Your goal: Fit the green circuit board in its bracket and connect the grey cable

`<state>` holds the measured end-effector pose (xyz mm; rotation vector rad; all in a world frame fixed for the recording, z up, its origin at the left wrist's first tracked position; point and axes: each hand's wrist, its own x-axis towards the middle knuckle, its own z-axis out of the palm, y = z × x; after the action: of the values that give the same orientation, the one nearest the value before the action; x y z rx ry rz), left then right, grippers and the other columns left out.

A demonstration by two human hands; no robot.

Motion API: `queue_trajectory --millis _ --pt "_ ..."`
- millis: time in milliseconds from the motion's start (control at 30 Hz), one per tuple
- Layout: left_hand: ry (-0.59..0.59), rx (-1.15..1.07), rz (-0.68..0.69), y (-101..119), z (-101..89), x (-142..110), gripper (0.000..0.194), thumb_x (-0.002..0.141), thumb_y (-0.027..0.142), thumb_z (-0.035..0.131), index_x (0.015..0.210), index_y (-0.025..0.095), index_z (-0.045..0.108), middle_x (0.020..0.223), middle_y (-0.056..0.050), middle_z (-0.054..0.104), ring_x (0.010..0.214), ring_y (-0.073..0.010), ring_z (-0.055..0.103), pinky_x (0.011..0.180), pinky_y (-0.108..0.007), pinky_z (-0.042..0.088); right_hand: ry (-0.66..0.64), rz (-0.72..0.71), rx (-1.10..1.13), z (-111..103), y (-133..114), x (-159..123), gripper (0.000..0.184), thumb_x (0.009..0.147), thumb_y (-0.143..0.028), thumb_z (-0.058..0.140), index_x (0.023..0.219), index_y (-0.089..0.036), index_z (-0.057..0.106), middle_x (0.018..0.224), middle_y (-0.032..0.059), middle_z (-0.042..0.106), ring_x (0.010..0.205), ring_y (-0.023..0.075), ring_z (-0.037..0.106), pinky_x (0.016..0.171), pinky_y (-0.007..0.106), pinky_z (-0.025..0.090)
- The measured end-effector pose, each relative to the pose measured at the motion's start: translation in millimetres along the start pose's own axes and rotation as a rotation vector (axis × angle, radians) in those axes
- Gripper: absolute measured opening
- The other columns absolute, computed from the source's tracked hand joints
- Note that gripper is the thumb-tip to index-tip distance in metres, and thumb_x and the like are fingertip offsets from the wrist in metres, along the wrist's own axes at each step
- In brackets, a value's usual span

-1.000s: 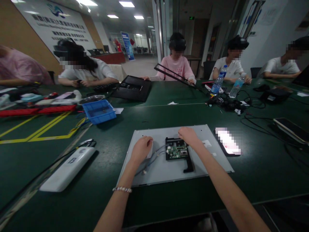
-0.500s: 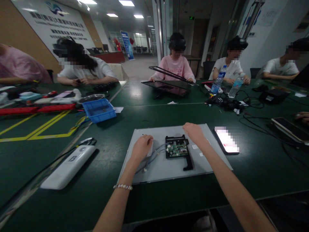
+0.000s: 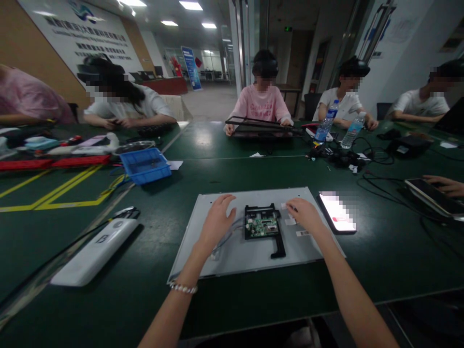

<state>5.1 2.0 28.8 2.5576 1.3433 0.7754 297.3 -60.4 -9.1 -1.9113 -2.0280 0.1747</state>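
Note:
A flat grey panel [image 3: 232,258] lies on the table in front of me. On its middle sits a green circuit board [image 3: 261,225] in a black bracket [image 3: 278,246], with thin cables [image 3: 228,236] running off to the left. My left hand [image 3: 218,218] is over the panel's left part, fingers stretched and thumb apart, with nothing in it. Over the right part, beside small white labels [image 3: 303,233], my right hand [image 3: 303,212] has its fingers curled together. Whatever may be between those fingertips is too small to make out.
Right of the panel lies a lit phone [image 3: 337,212]; at left, a white power bank [image 3: 96,251] with a cable. Farther back are a blue tray [image 3: 145,166] and two water bottles [image 3: 327,121]. A co-worker opposite holds a black frame [image 3: 261,123]; another person's hand [image 3: 445,185] is far right.
My left hand has opened and lifted slightly from the cables. My right hand has drawn back from the panel's far edge toward the labels. The co-worker's black frame has been lowered.

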Motion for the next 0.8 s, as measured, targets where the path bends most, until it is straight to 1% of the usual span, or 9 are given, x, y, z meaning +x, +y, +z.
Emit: queue_trajectory --millis 67,133,200,267,333,400,600,800 --pt "-0.081 -0.065 0.037 17 -0.5 3 0.043 0.088 0.028 0.045 0.128 0.016 0.041 0.131 -0.010 0.046 0.123 -0.0221 0.042 0.106 -0.037 0.031 -0.010 -0.017 0.025 0 4 0 0.024 0.089 -0.027 0.048 0.107 -0.017 0.062 0.108 0.0083 0.062 0.099 0.0177 0.056 0.083 0.027 0.040" --pt "-0.208 -0.126 0.070 28 2.0 5 0.053 0.087 0.036 0.047 0.135 0.018 0.032 0.138 -0.010 0.039 0.128 -0.0229 0.037 0.107 -0.038 0.029 -0.020 -0.051 0.041 0 6 1 0.025 0.087 -0.028 0.052 0.109 -0.018 0.061 0.110 0.0083 0.061 0.100 0.0182 0.055 0.083 0.028 0.040" --pt "-0.322 -0.164 0.088 32 7.2 5 0.065 0.085 0.044 0.050 0.139 0.020 0.025 0.143 -0.012 0.033 0.131 -0.0254 0.032 0.108 -0.040 0.029 -0.028 -0.072 0.032 2 7 2 0.025 0.087 -0.028 0.053 0.109 -0.018 0.061 0.108 0.0081 0.061 0.101 0.0183 0.054 0.083 0.028 0.040" --pt "-0.377 -0.171 0.085 30 13.4 3 0.075 0.081 0.050 0.054 0.142 0.020 0.021 0.146 -0.014 0.027 0.134 -0.0292 0.028 0.108 -0.043 0.027 -0.025 -0.077 0.004 3 7 5 0.023 0.087 -0.028 0.052 0.107 -0.018 0.062 0.106 0.0078 0.062 0.100 0.0181 0.054 0.082 0.027 0.040" --pt "-0.390 -0.168 0.068 25 18.3 0 0.083 0.078 0.052 0.057 0.143 0.020 0.017 0.148 -0.015 0.021 0.135 -0.0324 0.025 0.108 -0.046 0.027 -0.014 -0.082 -0.029 4 6 7 0.021 0.088 -0.027 0.051 0.104 -0.018 0.062 0.104 0.0074 0.063 0.100 0.0180 0.055 0.082 0.026 0.040" --pt "-0.391 -0.174 0.054 20 21.0 -4 0.087 0.077 0.052 0.058 0.144 0.019 0.015 0.149 -0.016 0.018 0.135 -0.0336 0.024 0.107 -0.047 0.028 -0.006 -0.084 -0.062 5 4 8 0.021 0.090 -0.027 0.049 0.102 -0.018 0.063 0.103 0.0073 0.063 0.099 0.0179 0.055 0.082 0.026 0.040" --pt "-0.375 -0.146 0.050 18 25.0 -12 0.086 0.075 0.050 0.060 0.143 0.019 0.019 0.147 -0.016 0.026 0.131 -0.0341 0.032 0.104 -0.048 0.032 0.005 -0.078 -0.107 6 0 9 0.026 0.094 -0.028 0.041 0.100 -0.017 0.064 0.100 0.0077 0.064 0.096 0.0173 0.056 0.081 0.025 0.040" --pt "-0.382 -0.121 0.053 14 30.8 -14 0.085 0.076 0.054 0.057 0.143 0.018 0.020 0.148 -0.016 0.024 0.131 -0.0344 0.031 0.105 -0.048 0.031 0.011 -0.062 -0.105 4 -3 9 0.027 0.094 -0.029 0.040 0.096 -0.017 0.065 0.098 0.0077 0.065 0.094 0.0174 0.058 0.080 0.025 0.040"
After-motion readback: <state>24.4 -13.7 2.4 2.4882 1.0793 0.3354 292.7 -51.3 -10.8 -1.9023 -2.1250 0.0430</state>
